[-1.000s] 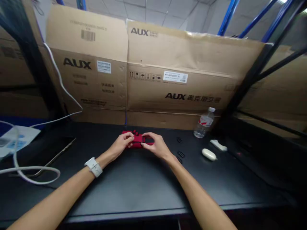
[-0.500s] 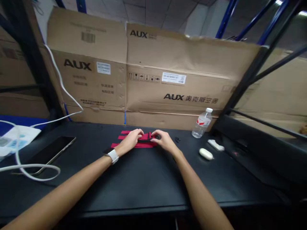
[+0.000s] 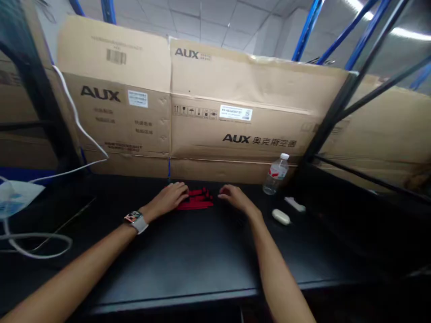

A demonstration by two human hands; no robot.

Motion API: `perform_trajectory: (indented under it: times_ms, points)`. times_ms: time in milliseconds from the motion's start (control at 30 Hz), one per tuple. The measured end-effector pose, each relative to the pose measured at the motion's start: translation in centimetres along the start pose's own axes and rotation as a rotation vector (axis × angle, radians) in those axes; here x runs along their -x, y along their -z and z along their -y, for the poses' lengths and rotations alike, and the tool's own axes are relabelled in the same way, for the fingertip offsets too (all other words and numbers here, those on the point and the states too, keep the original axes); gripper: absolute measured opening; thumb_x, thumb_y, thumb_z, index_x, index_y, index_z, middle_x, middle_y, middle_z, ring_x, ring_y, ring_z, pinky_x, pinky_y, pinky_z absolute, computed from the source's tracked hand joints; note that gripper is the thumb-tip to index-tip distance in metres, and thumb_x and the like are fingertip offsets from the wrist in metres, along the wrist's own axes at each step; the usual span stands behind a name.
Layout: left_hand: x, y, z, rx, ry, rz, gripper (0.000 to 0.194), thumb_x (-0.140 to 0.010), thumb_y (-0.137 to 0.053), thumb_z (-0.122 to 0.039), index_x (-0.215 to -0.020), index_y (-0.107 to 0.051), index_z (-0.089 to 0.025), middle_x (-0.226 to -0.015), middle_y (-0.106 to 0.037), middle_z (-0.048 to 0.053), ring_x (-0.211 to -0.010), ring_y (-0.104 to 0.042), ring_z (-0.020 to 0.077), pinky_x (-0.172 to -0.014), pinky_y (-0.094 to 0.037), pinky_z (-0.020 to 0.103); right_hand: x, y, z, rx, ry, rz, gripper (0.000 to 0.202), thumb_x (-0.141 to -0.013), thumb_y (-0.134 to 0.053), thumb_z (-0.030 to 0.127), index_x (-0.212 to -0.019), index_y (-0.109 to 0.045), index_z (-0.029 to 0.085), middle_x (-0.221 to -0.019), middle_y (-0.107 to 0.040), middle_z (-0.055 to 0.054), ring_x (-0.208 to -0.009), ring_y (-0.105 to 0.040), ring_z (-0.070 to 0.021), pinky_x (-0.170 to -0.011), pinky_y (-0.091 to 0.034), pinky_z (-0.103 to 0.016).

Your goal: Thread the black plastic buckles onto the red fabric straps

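Observation:
Several red straps (image 3: 195, 205) with black buckle pieces lie side by side on the black table, towards its back. My left hand (image 3: 171, 197), with a watch on its wrist, rests over their left ends. Its fingers are loosely spread and lie on the straps without gripping. Just right of the straps, my right hand (image 3: 234, 196) hovers low over the table. Its fingers are slightly bent with a gap to the thumb, and nothing shows between them. The left ends of the straps are hidden under my left hand.
A plastic bottle (image 3: 276, 175) stands at the back right, with a white oval case (image 3: 281, 217) and a white object (image 3: 295, 204) near it. White cable (image 3: 37, 256) loops at the left beside a paper packet (image 3: 20, 197). Cardboard (image 3: 235, 148) walls the back.
Both hands have come off the strap and buckle they held together. My left hand has shifted left along the straps, and my right hand has drawn away from them. The camera view has shifted slightly.

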State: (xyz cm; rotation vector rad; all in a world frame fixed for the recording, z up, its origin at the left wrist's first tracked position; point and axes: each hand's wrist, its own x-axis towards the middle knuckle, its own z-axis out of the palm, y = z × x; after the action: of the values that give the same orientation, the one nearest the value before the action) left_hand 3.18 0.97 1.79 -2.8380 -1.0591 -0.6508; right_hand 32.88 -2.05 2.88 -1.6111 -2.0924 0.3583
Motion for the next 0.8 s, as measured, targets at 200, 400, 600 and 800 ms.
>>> perform_trajectory:
  times_ms: [200,400,600,800]
  points:
    - [4.3,2.6,4.2,0.304,0.168,0.102,0.029,-0.087,-0.051,-0.047,-0.088,-0.062,-0.019,-0.086,-0.059,0.003,-0.08,-0.053,0.0186,-0.073,-0.04,0.027,2.8,3.8,-2.9,0.127,-0.487,0.271,0.025,-0.053,-0.082,0.024,-0.073,-0.067,0.018,-0.07,-0.068,-0.004,-0.066,-0.063,-0.018,-0.057,-0.042,-0.025]
    - [5.3,2.9,5.4,0.495,0.195,0.24,0.031,-0.074,-0.067,-0.043,-0.094,-0.066,-0.02,-0.092,-0.06,0.004,-0.084,-0.055,0.0202,-0.074,-0.041,0.026,3.2,3.5,-3.0,0.054,-0.501,0.339,0.019,-0.051,-0.079,0.015,-0.063,-0.065,0.018,-0.054,-0.063,0.001,-0.053,-0.058,-0.0141,-0.051,-0.04,-0.023]
    - [5.1,3.9,4.9,0.544,0.171,0.251,0.023,-0.079,-0.06,-0.037,-0.092,-0.07,-0.021,-0.094,-0.065,0.004,-0.087,-0.058,0.0207,-0.078,-0.042,0.026,1.9,2.4,-1.9,-0.021,-0.406,0.257,0.016,-0.061,-0.074,0.012,-0.073,-0.064,0.015,-0.059,-0.063,0.0,-0.054,-0.057,-0.012,-0.053,-0.041,-0.022]
    - [5.2,4.0,5.0,0.519,0.22,0.18,0.022,-0.079,-0.058,-0.034,-0.089,-0.072,-0.021,-0.091,-0.07,0.004,-0.084,-0.061,0.0201,-0.078,-0.043,0.025,0.0,-2.0,2.2,-0.367,-0.09,0.085,0.016,-0.079,-0.062,0.031,-0.082,-0.061,0.015,-0.058,-0.06,0.002,-0.052,-0.056,-0.0105,-0.052,-0.042,-0.021]
